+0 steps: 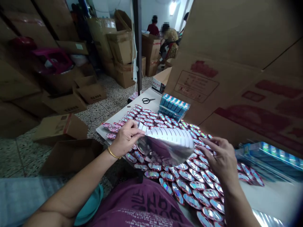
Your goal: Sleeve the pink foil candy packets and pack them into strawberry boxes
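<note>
My left hand [127,137], with a gold bangle at its wrist, pinches the left end of a shiny silver sheet [168,151]. Thin dark lines divide the sheet's white upper part into strips, and its mirror-like lower part curves down. Just past the sheet's right edge is my right hand [221,156], its thumb and fingers apart. Whether a fingertip touches the sheet or an item below, I cannot make out. Beneath both hands, many shiny oval pieces with red edges [186,186] cover the white table [258,197] in rows.
Black scissors [148,100] lie at the table's far end, near a clear pack of blue boxes [174,105]. Another blue pack [272,157] stands at right. A large carton [227,63] walls the right side. Open cartons [68,97] crowd the left floor; two people work behind.
</note>
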`<action>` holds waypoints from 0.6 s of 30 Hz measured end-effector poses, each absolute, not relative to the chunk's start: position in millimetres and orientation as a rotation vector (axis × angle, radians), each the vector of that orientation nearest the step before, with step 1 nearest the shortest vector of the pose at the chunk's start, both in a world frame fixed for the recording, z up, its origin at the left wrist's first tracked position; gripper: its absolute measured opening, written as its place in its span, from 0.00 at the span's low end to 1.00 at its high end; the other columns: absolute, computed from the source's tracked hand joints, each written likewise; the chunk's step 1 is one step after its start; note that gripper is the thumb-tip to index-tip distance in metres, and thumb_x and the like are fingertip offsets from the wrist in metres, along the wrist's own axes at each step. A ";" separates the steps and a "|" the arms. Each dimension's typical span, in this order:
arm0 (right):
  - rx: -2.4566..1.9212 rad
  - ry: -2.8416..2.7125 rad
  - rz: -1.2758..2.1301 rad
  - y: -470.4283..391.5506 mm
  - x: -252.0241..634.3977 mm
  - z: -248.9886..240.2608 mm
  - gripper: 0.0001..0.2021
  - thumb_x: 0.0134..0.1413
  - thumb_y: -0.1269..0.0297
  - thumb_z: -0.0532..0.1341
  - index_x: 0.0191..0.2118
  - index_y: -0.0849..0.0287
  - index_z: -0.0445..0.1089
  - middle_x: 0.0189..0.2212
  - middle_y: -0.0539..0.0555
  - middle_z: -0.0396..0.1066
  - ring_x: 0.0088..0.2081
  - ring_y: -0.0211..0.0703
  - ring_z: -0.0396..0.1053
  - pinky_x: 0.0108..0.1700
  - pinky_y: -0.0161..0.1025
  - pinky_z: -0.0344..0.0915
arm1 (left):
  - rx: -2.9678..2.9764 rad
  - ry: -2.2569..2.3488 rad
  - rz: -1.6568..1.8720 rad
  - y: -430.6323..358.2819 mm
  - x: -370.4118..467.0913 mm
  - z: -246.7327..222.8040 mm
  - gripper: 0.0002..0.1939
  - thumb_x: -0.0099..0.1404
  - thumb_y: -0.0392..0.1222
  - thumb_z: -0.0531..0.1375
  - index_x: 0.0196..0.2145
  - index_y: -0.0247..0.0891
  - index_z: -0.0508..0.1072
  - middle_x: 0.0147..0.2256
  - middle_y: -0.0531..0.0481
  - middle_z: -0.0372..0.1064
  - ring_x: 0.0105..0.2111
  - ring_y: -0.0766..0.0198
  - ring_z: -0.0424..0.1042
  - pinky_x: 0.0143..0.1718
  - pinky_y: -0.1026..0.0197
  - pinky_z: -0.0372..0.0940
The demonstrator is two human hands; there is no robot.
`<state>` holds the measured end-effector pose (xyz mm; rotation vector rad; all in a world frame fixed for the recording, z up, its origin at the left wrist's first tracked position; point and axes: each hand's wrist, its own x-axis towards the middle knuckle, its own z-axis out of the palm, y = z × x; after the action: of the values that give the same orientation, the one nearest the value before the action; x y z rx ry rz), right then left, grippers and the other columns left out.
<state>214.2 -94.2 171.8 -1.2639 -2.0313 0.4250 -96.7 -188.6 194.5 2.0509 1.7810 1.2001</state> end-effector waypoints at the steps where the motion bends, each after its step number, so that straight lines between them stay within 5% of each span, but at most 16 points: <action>1: -1.188 -2.102 0.267 -100.6 205.6 178.9 0.21 0.42 0.49 0.63 0.42 0.54 0.72 0.47 0.59 0.65 0.48 0.54 0.62 0.48 0.50 0.58 | 2.078 1.807 1.207 -189.2 -93.8 199.7 0.08 0.60 0.39 0.56 0.32 0.38 0.76 0.33 0.49 0.60 0.34 0.66 0.62 0.36 0.63 0.60; 5: -0.752 -2.507 0.281 -125.0 155.5 191.3 0.26 0.48 0.52 0.59 0.53 0.56 0.61 0.51 0.60 0.63 0.49 0.49 0.62 0.47 0.44 0.60 | 2.170 1.791 1.135 -191.2 -79.0 215.3 0.07 0.59 0.40 0.57 0.29 0.40 0.76 0.39 0.47 0.66 0.42 0.60 0.63 0.45 0.55 0.58; 7: -0.742 -2.581 0.349 -128.9 137.9 184.8 0.17 0.54 0.59 0.55 0.49 0.57 0.64 0.39 0.57 0.71 0.39 0.42 0.68 0.38 0.36 0.62 | 2.160 1.684 1.068 -191.1 -74.3 217.7 0.08 0.59 0.40 0.56 0.30 0.41 0.76 0.35 0.48 0.70 0.39 0.61 0.67 0.45 0.55 0.60; 10: -0.845 -2.606 0.399 -125.3 131.4 172.0 0.10 0.55 0.69 0.51 0.38 0.57 0.69 0.23 0.50 0.71 0.24 0.35 0.66 0.27 0.30 0.57 | 1.994 1.569 1.025 -188.6 -72.3 214.4 0.10 0.60 0.42 0.55 0.32 0.39 0.75 0.28 0.50 0.73 0.30 0.65 0.70 0.36 0.61 0.65; 15: -0.731 -2.661 0.355 -124.4 151.3 174.5 0.10 0.55 0.70 0.50 0.31 0.60 0.68 0.18 0.49 0.66 0.20 0.32 0.62 0.23 0.29 0.52 | 1.859 1.422 0.977 -189.7 -66.1 204.6 0.11 0.59 0.42 0.56 0.37 0.39 0.75 0.30 0.48 0.74 0.29 0.65 0.72 0.33 0.63 0.67; 18: -0.663 -2.685 0.478 -136.9 180.8 177.5 0.10 0.57 0.67 0.50 0.36 0.59 0.67 0.21 0.51 0.69 0.23 0.34 0.66 0.26 0.29 0.57 | 1.929 1.380 1.031 -202.3 -62.8 202.1 0.10 0.60 0.37 0.54 0.35 0.42 0.76 0.30 0.50 0.75 0.30 0.65 0.73 0.34 0.63 0.68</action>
<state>180.8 -136.9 177.5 -0.6633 -2.6851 0.4783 -62.8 -202.3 202.1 1.9287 1.3803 1.0315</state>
